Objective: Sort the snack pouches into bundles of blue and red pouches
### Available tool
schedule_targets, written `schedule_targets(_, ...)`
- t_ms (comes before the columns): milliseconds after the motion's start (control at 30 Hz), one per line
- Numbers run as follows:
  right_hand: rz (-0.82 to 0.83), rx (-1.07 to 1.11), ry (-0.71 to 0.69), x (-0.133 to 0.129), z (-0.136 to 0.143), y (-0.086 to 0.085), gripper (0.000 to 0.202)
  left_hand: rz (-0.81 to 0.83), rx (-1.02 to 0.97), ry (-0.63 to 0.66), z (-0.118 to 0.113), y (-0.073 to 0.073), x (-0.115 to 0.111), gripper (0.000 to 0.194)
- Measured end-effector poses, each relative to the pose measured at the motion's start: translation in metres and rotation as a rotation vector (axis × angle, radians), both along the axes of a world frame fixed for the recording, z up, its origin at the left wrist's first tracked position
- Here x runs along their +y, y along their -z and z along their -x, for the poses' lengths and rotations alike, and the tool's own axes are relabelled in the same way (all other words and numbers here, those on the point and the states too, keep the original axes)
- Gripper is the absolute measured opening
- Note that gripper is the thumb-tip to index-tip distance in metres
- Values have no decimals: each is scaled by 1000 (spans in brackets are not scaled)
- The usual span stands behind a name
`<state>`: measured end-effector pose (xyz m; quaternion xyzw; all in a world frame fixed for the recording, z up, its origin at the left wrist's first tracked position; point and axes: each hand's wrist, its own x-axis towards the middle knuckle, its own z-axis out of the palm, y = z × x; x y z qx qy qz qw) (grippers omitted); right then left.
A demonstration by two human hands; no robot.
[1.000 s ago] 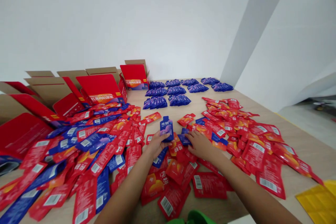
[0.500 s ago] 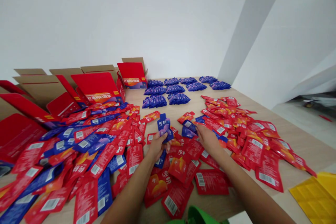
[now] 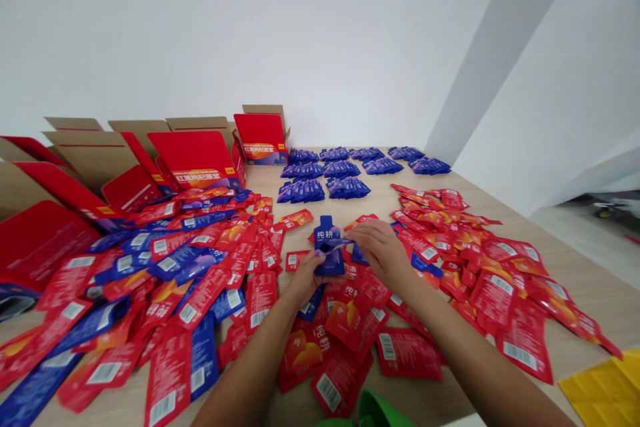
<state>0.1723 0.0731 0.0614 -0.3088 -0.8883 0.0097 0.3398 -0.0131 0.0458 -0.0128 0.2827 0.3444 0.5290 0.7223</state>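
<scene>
A blue pouch (image 3: 327, 233) stands upright in the fingers of my left hand (image 3: 304, 278), over the middle of the table. My right hand (image 3: 383, 250) pinches a second blue pouch (image 3: 340, 242), seen nearly edge-on, against the front of the first. Beneath both hands lie red pouches (image 3: 345, 313) with a few blue ones among them. A mixed heap of red and blue pouches (image 3: 165, 260) spreads to the left, and a mostly red pile (image 3: 460, 240) lies to the right.
Open red cartons (image 3: 193, 157) line the back left. Fanned blue pouch stacks (image 3: 343, 169) sit in rows near the wall. Something green (image 3: 383, 410) shows at the bottom edge, and a yellow item (image 3: 605, 387) is at the lower right.
My right hand has lifted a blue pouch from the pile and moved left to the pouch in my left hand. The view has shifted slightly.
</scene>
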Motion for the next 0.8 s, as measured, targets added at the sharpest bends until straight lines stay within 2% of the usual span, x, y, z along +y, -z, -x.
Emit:
schedule_targets(100,-123,-75,-39,4,5,4,32,40,-49,28,4,-1,1,22)
schedule_targets(200,-141,-192,-62,9,6,21,36,88,-91,11,8,-4,2,28)
schedule_targets(333,-108,-233,57,11,5,43,41,3,-93,69,8,-6,-2,35)
schedule_targets(433,-100,-217,96,12,10,47,39,-61,-54,65,6,-5,-5,44)
schedule_targets(567,-52,-131,117,9,21,43,41,-60,-8,-120,10,-7,1,35)
schedule_targets(667,67,-22,120,1,29,41,41,-75,20,-278,20,-11,8,27)
schedule_targets(733,176,-40,17,-8,33,42,41,-93,20,-351,25,-11,11,23)
schedule_targets(800,266,-158,-123,-18,37,45,44,-111,0,-396,28,-10,12,21)
